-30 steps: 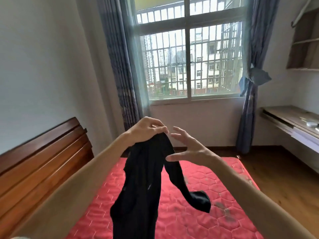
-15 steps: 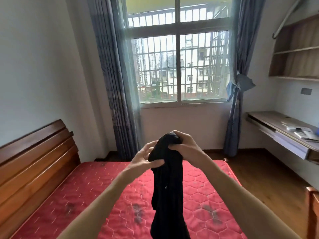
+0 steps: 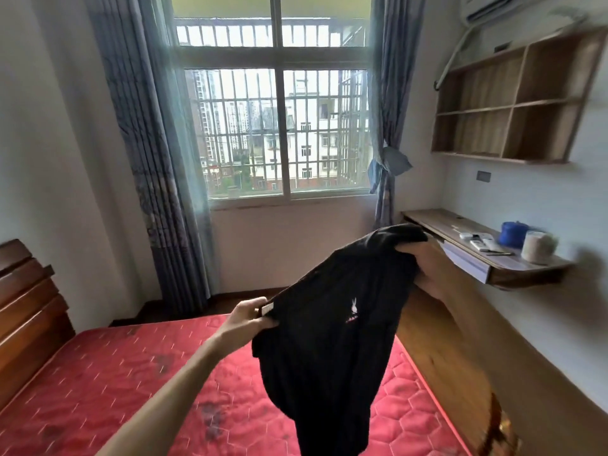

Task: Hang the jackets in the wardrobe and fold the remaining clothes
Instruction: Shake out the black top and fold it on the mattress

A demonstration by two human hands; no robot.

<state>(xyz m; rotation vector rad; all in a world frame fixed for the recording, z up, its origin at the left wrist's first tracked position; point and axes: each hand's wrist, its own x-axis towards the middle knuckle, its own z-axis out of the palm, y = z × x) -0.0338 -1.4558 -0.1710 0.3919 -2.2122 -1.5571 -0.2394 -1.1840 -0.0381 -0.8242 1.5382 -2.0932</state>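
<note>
Right hand [image 3: 427,269] higher; garment [image 3: 329,343] seemingly aslant down-left.

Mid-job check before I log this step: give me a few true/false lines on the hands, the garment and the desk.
1. Both the left hand and the right hand grip the black garment. True.
2. The garment lies flat on the bed. False: it hangs from the hands in front of the red mattress.
3. A small white rabbit logo shows on the garment. True.
4. The right hand is lower than the left. False: it holds its end higher.
5. A blue container stands on the wall-mounted desk. True.
</note>
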